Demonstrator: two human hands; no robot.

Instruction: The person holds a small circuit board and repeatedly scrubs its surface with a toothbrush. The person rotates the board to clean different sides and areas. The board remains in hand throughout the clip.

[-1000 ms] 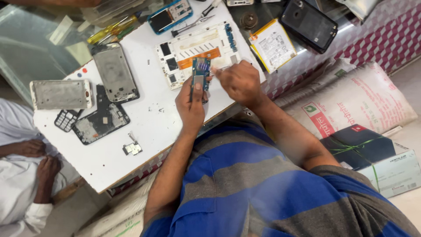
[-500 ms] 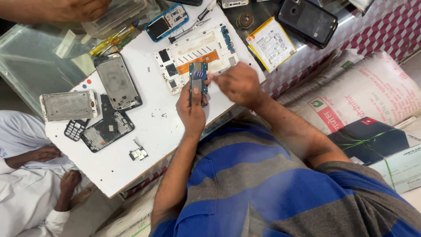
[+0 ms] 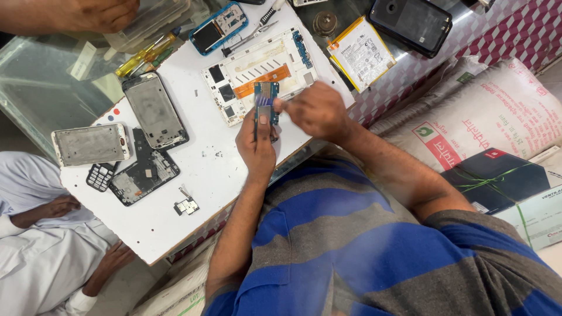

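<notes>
Left hand [image 3: 257, 146] closed around a narrow blue-green circuit board [image 3: 266, 96], thumb laid flat along the board's face, board held upright above the near edge of the white work board [image 3: 175, 216]. Right hand [image 3: 316, 111] loosely curled, fingertips pinched together at the right edge of the circuit board near its upper half; impossible to tell whether anything is gripped between those fingertips. Directly behind the held part: a white phone frame [image 3: 257, 73] lying flat, with an orange flex strip across its middle. To the left on the work board: a grey metal phone chassis [image 3: 155, 111], a second silver chassis [image 3: 91, 143], a dark opened phone body [image 3: 143, 169] with a small keypad [image 3: 100, 175] touching its left side, and a small loose component [image 3: 186, 205] nearer the edge. At the far end: a blue-cased phone [image 3: 218, 27], tweezers [image 3: 249, 36] and yellow-handled screwdrivers [image 3: 143, 54]. Right of the work board: a flat battery [image 3: 361, 54] and a black phone back cover [image 3: 411, 24]. Another person's hand [image 3: 99, 13] at top left; a further person in white [image 3: 35, 234] at lower left.
</notes>
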